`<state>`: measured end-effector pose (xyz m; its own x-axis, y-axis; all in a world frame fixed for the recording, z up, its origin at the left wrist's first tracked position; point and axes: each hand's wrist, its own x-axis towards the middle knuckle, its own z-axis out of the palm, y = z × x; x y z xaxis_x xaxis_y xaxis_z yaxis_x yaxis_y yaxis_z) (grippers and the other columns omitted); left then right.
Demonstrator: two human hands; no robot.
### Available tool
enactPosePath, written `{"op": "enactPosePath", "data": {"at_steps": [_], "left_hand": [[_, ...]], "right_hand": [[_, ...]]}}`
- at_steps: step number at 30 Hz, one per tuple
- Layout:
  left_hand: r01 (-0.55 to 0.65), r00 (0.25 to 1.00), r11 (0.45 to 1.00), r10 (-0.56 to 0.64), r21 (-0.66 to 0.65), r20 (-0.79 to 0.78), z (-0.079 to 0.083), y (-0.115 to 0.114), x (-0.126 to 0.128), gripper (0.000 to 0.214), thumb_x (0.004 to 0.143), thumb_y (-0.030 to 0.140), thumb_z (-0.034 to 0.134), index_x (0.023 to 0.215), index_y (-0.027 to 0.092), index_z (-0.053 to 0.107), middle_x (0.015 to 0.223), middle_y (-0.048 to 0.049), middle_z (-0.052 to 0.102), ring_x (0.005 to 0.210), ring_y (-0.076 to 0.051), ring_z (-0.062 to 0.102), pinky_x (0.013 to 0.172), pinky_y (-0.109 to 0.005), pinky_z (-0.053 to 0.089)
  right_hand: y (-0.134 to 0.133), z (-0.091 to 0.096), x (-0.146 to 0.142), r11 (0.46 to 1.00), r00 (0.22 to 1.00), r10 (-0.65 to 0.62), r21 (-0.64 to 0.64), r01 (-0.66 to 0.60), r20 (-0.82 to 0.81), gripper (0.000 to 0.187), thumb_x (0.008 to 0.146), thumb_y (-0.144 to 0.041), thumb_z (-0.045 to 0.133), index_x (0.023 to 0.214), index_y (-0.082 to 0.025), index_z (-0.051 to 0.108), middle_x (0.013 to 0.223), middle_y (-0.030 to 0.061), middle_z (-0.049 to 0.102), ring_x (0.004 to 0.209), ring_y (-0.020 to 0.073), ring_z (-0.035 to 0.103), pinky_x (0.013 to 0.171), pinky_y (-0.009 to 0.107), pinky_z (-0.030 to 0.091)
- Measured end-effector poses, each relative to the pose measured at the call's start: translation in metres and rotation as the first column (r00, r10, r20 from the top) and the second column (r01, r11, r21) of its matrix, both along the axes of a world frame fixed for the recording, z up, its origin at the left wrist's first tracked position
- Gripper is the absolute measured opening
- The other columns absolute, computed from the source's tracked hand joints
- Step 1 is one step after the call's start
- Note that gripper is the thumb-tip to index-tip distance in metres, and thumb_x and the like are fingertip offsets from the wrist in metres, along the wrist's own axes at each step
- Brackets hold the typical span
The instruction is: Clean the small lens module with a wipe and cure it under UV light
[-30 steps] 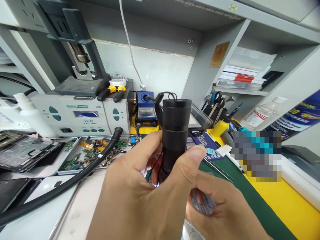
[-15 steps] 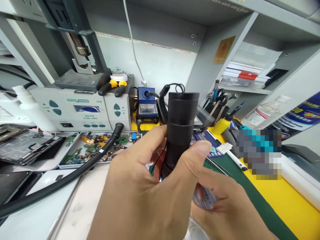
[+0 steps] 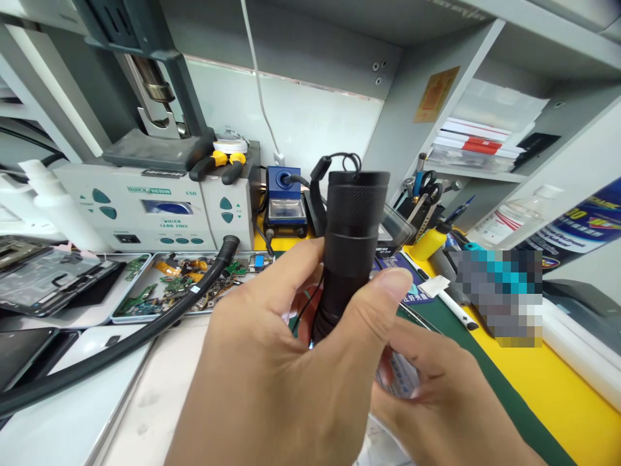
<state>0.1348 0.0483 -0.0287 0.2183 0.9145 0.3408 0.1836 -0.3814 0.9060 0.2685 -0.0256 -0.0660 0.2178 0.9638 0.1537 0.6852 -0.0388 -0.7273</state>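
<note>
My left hand [image 3: 286,369] wraps the black flashlight [image 3: 356,220] | below it, my right hand [image 3: 436,395] pinches printed plastic [image 3: 402,375] | steady aim should help

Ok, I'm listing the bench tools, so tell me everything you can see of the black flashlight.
The flashlight is a matte-black, metal-looking cylinder, with fine knurling around its upper end and a narrow ring line below that. A thin cord loop and a black strap hang from the top rim. It stands nearly upright, leaning slightly right in the view, gripped by the left hand. Its lower end is hidden, but a small bright glow there suggests it is on.
</note>
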Motion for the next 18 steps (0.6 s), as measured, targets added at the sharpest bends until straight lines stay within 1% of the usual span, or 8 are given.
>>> {"op": "enactPosePath", "data": {"at_steps": [3, 6, 9, 12, 15, 18], "left_hand": [[-0.019, 1.000, 0.999, 0.019, 0.028, 0.001, -0.002, 0.001, 0.002, 0.027, 0.081, 0.051, 0.068, 0.097, 0.031, 0.076, 0.071, 0.0052, 0.072, 0.057, -0.014, 0.068, 0.040, -0.015, 0.049], [-0.009, 1.000, 1.000, 0.009, 0.024, -0.010, -0.002, 0.000, 0.001, 0.028, 0.082, 0.052, 0.068, 0.098, 0.031, 0.076, 0.068, 0.0054, 0.071, 0.053, -0.014, 0.067, 0.037, -0.015, 0.048], [-0.011, 1.000, 1.000, 0.011, 0.012, -0.009, -0.003, 0.001, 0.001, 0.026, 0.082, 0.051, 0.069, 0.097, 0.031, 0.076, 0.067, 0.0059, 0.071, 0.052, -0.013, 0.066, 0.037, -0.016, 0.048], [-0.015, 1.000, 1.000, 0.015, -0.001, 0.010, -0.003, 0.002, 0.002, 0.026, 0.081, 0.051, 0.070, 0.097, 0.031, 0.076, 0.069, 0.0057, 0.072, 0.053, -0.014, 0.067, 0.039, -0.016, 0.050], [0.013, 1.000, 0.998, -0.012, -0.055, 0.027, 0.001, 0.001, 0.002, 0.024, 0.080, 0.047, 0.072, 0.097, 0.031, 0.075, 0.071, 0.0053, 0.072, 0.055, -0.016, 0.069, 0.040, -0.017, 0.051], [0.039, 0.998, 0.991, -0.033, -0.125, 0.045, 0.008, -0.003, 0.001, 0.020, 0.078, 0.041, 0.074, 0.094, 0.030, 0.076, 0.071, 0.0054, 0.072, 0.059, -0.016, 0.070, 0.042, -0.017, 0.052]], "right_hand": [[-0.001, 0.002, 0.000, 1.000, 1.000, -0.009, -0.027, 0.008, -0.025, 0.015, 0.076, -0.016, 0.057, 0.081, -0.023, 0.070, 0.065, -0.0031, 0.065, 0.053, 0.0104, 0.054, 0.045, 0.018, 0.043], [0.000, 0.002, 0.000, 0.998, 0.999, 0.025, -0.057, -0.027, -0.031, 0.017, 0.076, -0.014, 0.057, 0.082, -0.023, 0.070, 0.069, -0.0028, 0.067, 0.056, 0.0107, 0.055, 0.047, 0.018, 0.044], [0.001, 0.001, 0.001, 0.998, 0.999, 0.050, -0.024, -0.050, 0.004, 0.017, 0.074, -0.013, 0.058, 0.081, -0.023, 0.070, 0.070, -0.0028, 0.066, 0.056, 0.0102, 0.054, 0.043, 0.017, 0.040], [0.001, 0.001, 0.002, 0.999, 0.999, 0.027, 0.019, -0.027, 0.018, 0.017, 0.074, -0.014, 0.057, 0.081, -0.023, 0.070, 0.064, -0.0038, 0.062, 0.052, 0.0095, 0.052, 0.042, 0.018, 0.039], [0.001, 0.002, 0.002, 0.999, 1.000, 0.011, 0.037, -0.011, 0.017, 0.016, 0.075, -0.016, 0.057, 0.080, -0.023, 0.069, 0.061, -0.0036, 0.061, 0.050, 0.0100, 0.051, 0.041, 0.018, 0.038], [0.001, 0.003, 0.002, 0.999, 0.999, 0.035, 0.028, -0.036, 0.024, 0.015, 0.076, -0.016, 0.057, 0.080, -0.023, 0.069, 0.064, -0.0031, 0.064, 0.052, 0.0104, 0.053, 0.041, 0.018, 0.039]]}}
